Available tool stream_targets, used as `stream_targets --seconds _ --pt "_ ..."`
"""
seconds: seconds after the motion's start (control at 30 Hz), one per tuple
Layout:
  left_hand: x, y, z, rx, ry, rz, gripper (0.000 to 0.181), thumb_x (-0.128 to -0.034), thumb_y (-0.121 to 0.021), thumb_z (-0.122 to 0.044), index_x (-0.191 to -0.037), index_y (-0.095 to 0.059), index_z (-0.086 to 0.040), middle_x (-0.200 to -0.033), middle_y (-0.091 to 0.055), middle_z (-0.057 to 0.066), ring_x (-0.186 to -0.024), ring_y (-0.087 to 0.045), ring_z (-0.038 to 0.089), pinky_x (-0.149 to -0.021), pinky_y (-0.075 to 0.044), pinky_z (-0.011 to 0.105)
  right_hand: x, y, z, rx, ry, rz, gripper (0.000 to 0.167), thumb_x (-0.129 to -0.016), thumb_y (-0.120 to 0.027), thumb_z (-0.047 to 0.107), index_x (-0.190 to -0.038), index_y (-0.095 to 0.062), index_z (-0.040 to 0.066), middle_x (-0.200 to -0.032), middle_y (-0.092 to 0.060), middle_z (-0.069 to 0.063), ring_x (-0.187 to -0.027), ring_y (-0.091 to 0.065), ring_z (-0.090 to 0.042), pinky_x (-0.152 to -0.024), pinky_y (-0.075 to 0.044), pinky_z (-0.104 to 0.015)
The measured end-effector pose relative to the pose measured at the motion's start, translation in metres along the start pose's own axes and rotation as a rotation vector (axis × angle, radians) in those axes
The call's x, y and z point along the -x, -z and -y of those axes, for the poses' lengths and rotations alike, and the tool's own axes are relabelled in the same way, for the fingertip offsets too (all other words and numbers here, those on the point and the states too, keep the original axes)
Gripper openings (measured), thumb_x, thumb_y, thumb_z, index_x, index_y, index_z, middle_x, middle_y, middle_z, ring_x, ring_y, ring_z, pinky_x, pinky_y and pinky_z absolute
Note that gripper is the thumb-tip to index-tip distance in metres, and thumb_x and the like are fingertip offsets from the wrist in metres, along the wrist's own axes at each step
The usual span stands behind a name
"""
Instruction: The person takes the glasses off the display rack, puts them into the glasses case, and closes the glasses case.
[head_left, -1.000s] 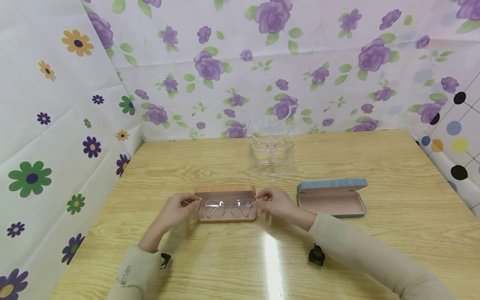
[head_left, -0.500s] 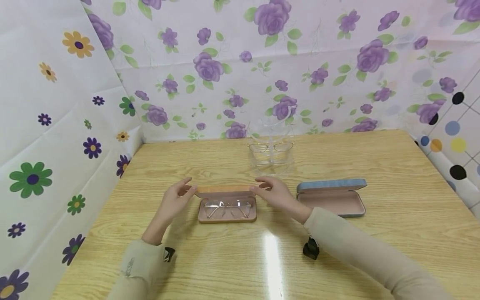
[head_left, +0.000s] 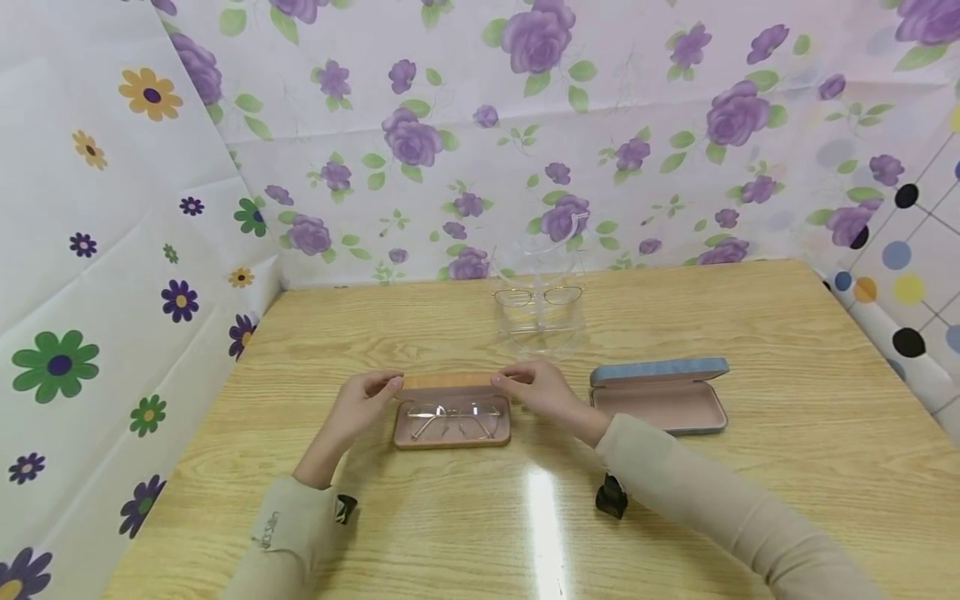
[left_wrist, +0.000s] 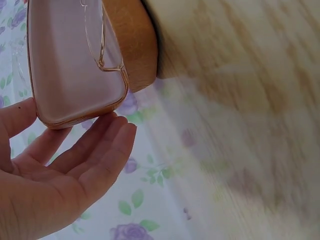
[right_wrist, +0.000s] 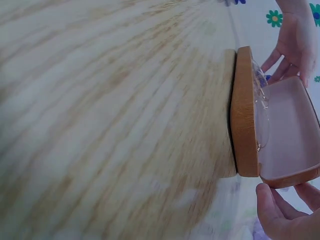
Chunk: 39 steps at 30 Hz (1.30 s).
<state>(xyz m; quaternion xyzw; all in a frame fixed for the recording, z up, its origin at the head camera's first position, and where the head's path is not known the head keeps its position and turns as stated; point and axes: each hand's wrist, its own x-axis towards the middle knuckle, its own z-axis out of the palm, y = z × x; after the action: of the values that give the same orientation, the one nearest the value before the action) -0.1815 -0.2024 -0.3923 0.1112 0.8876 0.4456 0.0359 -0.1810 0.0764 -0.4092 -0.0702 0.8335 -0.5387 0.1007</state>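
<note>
An orange-brown glasses case (head_left: 452, 444) lies open on the table, with thin gold-framed glasses (head_left: 453, 412) folded inside its pink lining. My left hand (head_left: 360, 408) holds the left end of the raised lid; in the left wrist view the thumb and fingers of this hand (left_wrist: 65, 180) lie on either side of the lid's end. At the lid's right end, my right hand (head_left: 543, 394) pinches the edge between thumb and fingers. Up close in the right wrist view, the lid (right_wrist: 290, 125) stands tilted up between both hands.
A blue case (head_left: 660, 371) with pink lining stands open and empty on the right. Behind, a clear stand (head_left: 538, 321) bears gold-rimmed glasses (head_left: 537, 297). Flowered cloth hangs at the back and left of the wooden table (head_left: 450, 533).
Both hands have moved from beside the case's ends up to its lid and now grip it. The lid looks slightly more upright, and the folded glasses stay in place.
</note>
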Motion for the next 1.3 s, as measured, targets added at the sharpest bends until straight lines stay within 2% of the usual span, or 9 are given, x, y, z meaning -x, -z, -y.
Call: stream_targets --seconds 0.43,0.57,0.7,0.87,1.03,1.3 --pt "0.007 0.000 0.000 0.029 -0.018 0.018 0.035 -0.0937 -0.052 -0.017 -0.115 -0.057 0.010 -0.111 -0.059 0.024 -0.101 -0.057 0.032 -0.087 -0.046 0.040 0.004 -0.002 -0.002 -0.039 0.006 0.014 0.034 -0.086 -0.064 0.030 -0.110 -0.066 0.006 -0.100 -0.066 -0.005 -0.093 -0.060 -0.018 -0.071 -0.051 -0.030" --pt "0.012 0.001 0.002 0.066 -0.006 0.042 0.034 -0.0926 -0.054 -0.016 -0.115 -0.057 0.009 -0.112 -0.059 0.023 -0.096 -0.058 0.031 -0.074 -0.051 0.037 0.007 -0.005 -0.005 -0.053 0.000 0.009 0.038 -0.085 -0.065 0.028 -0.114 -0.063 0.004 -0.107 -0.064 -0.010 -0.093 -0.060 -0.022 -0.066 -0.052 -0.032" --pt "0.017 0.002 0.005 0.142 0.027 0.081 0.034 -0.0911 -0.056 -0.014 -0.118 -0.056 0.008 -0.115 -0.056 0.025 -0.097 -0.057 0.034 -0.061 -0.053 0.041 0.011 -0.007 -0.006 -0.087 -0.047 0.014 0.039 -0.084 -0.066 0.028 -0.117 -0.062 0.008 -0.111 -0.061 -0.011 -0.095 -0.059 -0.023 -0.063 -0.053 -0.035" --pt "0.021 0.002 0.006 0.212 0.082 0.099 0.036 -0.0908 -0.056 -0.014 -0.120 -0.054 0.006 -0.120 -0.051 0.027 -0.106 -0.052 0.039 -0.064 -0.053 0.046 0.016 -0.010 -0.008 -0.147 -0.098 0.017 0.038 -0.083 -0.067 0.029 -0.118 -0.061 0.015 -0.113 -0.058 -0.011 -0.095 -0.059 -0.023 -0.061 -0.054 -0.035" --pt "0.022 0.000 0.007 0.271 0.124 0.108 0.033 -0.0902 -0.056 -0.010 -0.119 -0.053 0.007 -0.121 -0.046 0.027 -0.104 -0.052 0.041 -0.066 -0.052 0.046 0.017 -0.012 -0.011 -0.165 -0.078 0.024 0.039 -0.083 -0.066 0.028 -0.119 -0.060 0.014 -0.117 -0.055 -0.012 -0.097 -0.057 -0.024 -0.059 -0.053 -0.035" --pt "0.022 0.000 0.012 0.315 0.117 0.118 0.036 -0.0876 -0.059 -0.006 -0.118 -0.052 0.011 -0.115 -0.049 0.027 -0.098 -0.056 0.040 -0.068 -0.052 0.045 0.020 -0.013 -0.012 -0.247 -0.082 0.017 0.040 -0.081 -0.069 0.019 -0.118 -0.061 0.008 -0.116 -0.058 -0.012 -0.102 -0.056 -0.025 -0.068 -0.053 -0.037"
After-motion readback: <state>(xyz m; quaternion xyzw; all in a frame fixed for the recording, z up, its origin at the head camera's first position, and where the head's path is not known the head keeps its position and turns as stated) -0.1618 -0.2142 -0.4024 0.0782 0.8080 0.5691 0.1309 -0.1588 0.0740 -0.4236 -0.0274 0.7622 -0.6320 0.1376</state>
